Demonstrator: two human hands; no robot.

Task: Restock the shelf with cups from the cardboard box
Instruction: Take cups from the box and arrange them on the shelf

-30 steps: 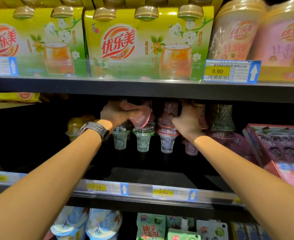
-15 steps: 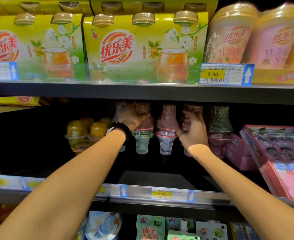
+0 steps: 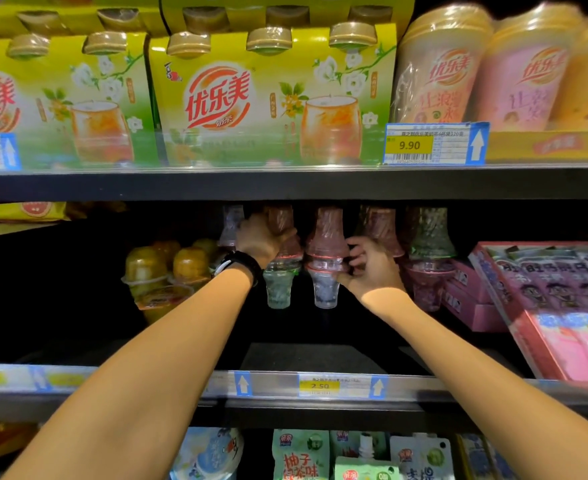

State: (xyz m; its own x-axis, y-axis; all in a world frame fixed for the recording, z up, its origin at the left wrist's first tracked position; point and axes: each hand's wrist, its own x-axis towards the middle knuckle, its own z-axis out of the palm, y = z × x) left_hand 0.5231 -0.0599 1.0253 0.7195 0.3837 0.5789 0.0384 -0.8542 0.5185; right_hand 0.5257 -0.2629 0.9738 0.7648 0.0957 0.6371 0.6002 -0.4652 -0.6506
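One cup (image 3: 283,237) is gripped by the left hand (image 3: 263,237) and another (image 3: 326,261) (beside it) by the right hand (image 3: 372,268).

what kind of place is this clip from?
Most likely a shop or supermarket aisle: stocked shelves with a 9.90 price tag on the shelf edge, multipacks of drink cups above, and rows of cone-shaped cups below.

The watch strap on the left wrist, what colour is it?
Black, seen in the head view: the watch strap wraps the wrist below the left hand.
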